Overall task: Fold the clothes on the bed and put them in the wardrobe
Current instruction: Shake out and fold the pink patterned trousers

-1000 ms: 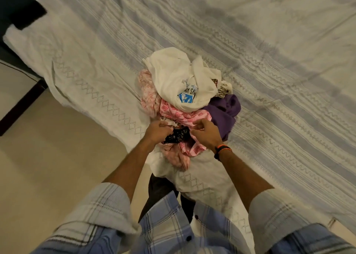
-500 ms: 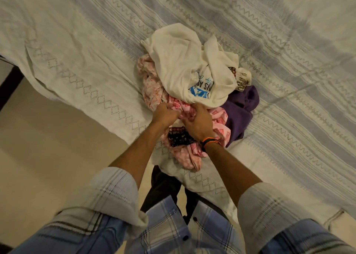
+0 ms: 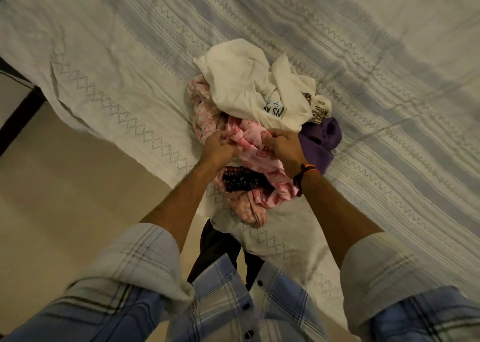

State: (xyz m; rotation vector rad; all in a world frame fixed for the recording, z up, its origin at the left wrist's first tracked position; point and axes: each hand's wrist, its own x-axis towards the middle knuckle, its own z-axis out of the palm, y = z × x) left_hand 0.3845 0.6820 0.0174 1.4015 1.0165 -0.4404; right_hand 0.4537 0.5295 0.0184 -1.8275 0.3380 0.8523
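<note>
A heap of crumpled clothes lies near the bed's front edge. On top is a white printed T-shirt [image 3: 249, 84]. Below it a pink patterned garment [image 3: 262, 160] is bunched up, and both hands hold it: my left hand [image 3: 220, 145] pinches its left fold, my right hand [image 3: 284, 144] grips its right side. A dark patterned piece [image 3: 242, 179] lies under my wrists. A purple garment [image 3: 320, 140] sits at the heap's right, and a paler pink cloth [image 3: 204, 113] at its left.
The bed is covered by a white sheet with grey-blue woven stripes [image 3: 376, 69], its edge hanging toward me. Beige floor [image 3: 65, 199] spreads to the left. A dark bed frame piece [image 3: 18, 113] shows at the far left. No wardrobe is in view.
Both hands moved up from the dark patterned piece onto the pink garment and now hold it, spread slightly apart. The view shifted closer over the heap.
</note>
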